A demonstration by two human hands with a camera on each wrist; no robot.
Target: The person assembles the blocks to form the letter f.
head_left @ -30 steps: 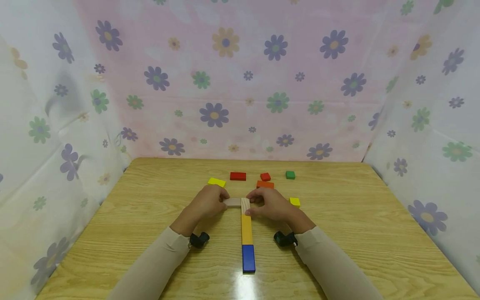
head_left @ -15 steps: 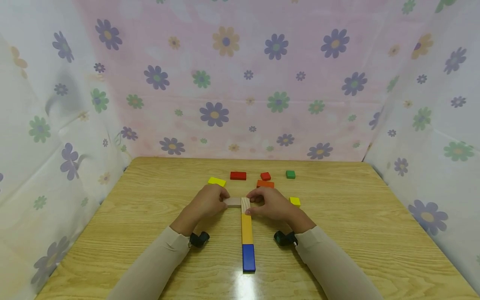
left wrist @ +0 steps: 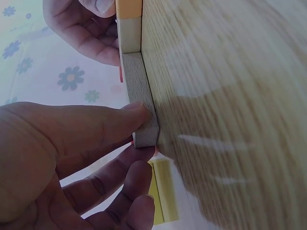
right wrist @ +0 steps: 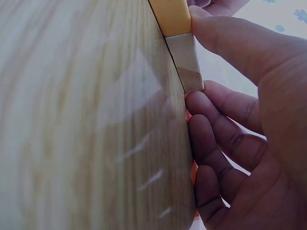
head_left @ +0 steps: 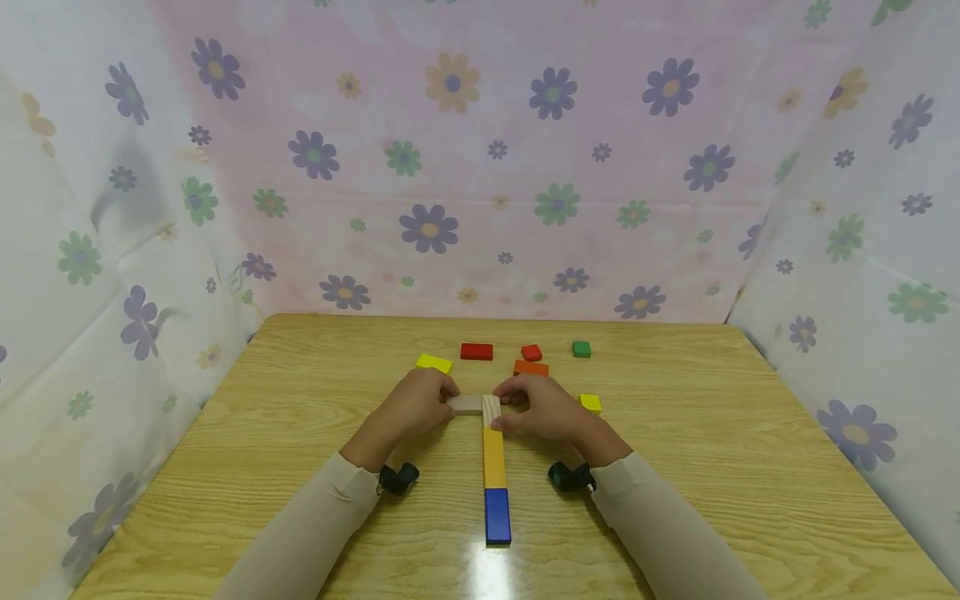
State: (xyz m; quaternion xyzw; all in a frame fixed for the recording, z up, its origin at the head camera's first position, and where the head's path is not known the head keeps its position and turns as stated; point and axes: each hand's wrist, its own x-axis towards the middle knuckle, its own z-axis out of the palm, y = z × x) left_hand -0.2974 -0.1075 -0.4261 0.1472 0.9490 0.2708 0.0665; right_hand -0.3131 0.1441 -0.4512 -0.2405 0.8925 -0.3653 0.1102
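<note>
A straight row of wooden blocks runs away from the person: a blue block (head_left: 497, 517) nearest, a yellow-orange block (head_left: 493, 458), then a pale striped block (head_left: 491, 409). A beige-grey block (head_left: 468, 405) lies crosswise, its inner end against the pale block's left side. My left hand (head_left: 416, 404) pinches the outer end of that crosswise block, the thumb on its near side in the left wrist view. My right hand (head_left: 543, 408) holds the pale block (right wrist: 184, 52), with the thumb by its joint with the yellow-orange block and fingertips at its far end.
Beyond the hands lie a yellow block (head_left: 433, 363), a dark red block (head_left: 476, 352), a small red block (head_left: 531, 352), an orange-red block (head_left: 531, 367) and a green block (head_left: 581, 349). A small yellow block (head_left: 590, 404) sits right of my right hand. Flowered cloth (head_left: 480, 167) surrounds the table.
</note>
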